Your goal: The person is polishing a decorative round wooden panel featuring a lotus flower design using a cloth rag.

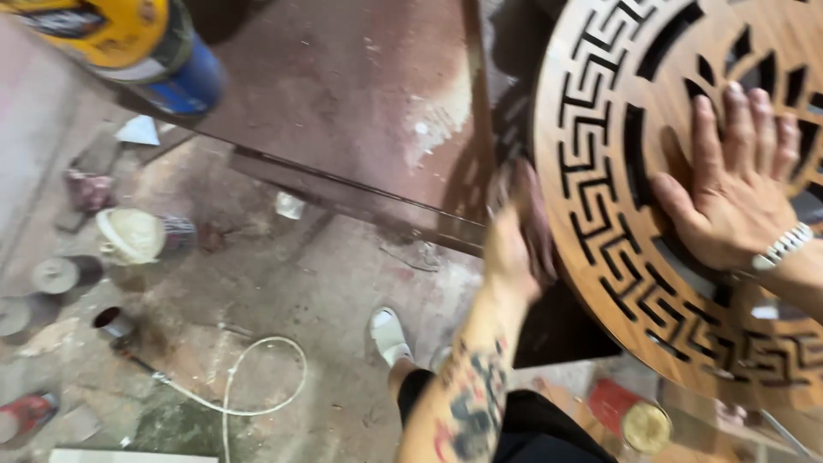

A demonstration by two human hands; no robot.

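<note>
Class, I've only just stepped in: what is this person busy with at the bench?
A person works on a round wooden panel cut through with a key-pattern border. The right hand lies flat and open on its face, pressing it down. The left hand is at the panel's left edge, blurred, so what it holds, if anything, cannot be told. The panel overhangs a reddish worktable. Below, cans and a white hose lie on the dusty floor.

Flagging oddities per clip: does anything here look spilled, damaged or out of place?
Yes: cans lie tipped on the stained floor beside a loose white hose. The carved round panel under both hands looks intact.
</note>
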